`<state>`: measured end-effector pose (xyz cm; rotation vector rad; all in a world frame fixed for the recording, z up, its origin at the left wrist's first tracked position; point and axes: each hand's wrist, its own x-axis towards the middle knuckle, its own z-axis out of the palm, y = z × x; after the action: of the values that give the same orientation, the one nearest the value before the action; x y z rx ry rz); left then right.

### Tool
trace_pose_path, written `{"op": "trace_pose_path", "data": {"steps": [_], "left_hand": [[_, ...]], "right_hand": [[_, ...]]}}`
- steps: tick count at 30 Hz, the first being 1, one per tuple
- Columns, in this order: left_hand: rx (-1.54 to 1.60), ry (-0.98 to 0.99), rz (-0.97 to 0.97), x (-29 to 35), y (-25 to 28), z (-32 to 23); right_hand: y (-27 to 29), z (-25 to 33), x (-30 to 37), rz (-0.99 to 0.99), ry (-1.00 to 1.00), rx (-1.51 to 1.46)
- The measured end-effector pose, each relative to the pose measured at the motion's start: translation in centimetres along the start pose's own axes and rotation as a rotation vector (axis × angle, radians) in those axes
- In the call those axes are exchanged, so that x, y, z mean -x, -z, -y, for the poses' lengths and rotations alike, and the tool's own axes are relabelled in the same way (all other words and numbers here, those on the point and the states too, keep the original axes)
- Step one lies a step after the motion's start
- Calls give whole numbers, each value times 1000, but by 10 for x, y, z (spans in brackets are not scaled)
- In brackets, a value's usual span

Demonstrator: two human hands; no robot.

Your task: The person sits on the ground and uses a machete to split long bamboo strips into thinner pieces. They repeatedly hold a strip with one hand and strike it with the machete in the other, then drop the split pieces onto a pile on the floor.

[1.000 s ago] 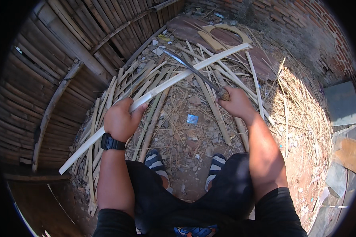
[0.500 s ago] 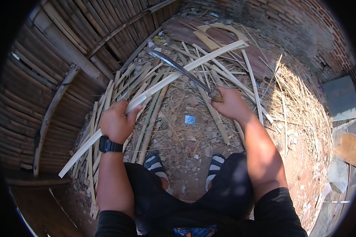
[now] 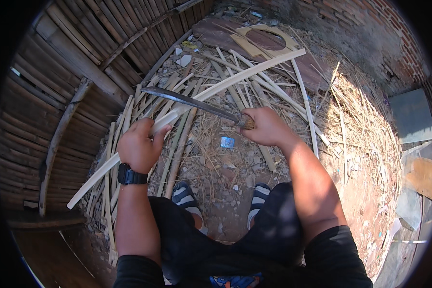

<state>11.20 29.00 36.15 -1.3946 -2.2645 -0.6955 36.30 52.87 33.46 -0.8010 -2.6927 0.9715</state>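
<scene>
One pale strip (image 3: 235,78) slants away rightward, clasped in the left hand (image 3: 139,145); the right hand (image 3: 265,126) clenches a left-pointing knife (image 3: 211,108).

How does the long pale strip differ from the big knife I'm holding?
The strip is pale cream; the knife has a dark grey blade and brownish handle. The strip looks longer than the knife. Your left hand grips the strip partway along, while your right hand holds the knife at its handle end. Both are long, narrow and held one-handed.
</scene>
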Motion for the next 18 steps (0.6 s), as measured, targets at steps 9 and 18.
{"op": "trace_pose_path", "data": {"steps": [9,18], "left_hand": [[-31,3,-9,-1,-3,9],[-78,26,115,1,-3,11]], "right_hand": [[-15,-5,-6,-45,-69,-38],[-6,-33,-3,-3,-283,-202]]}}
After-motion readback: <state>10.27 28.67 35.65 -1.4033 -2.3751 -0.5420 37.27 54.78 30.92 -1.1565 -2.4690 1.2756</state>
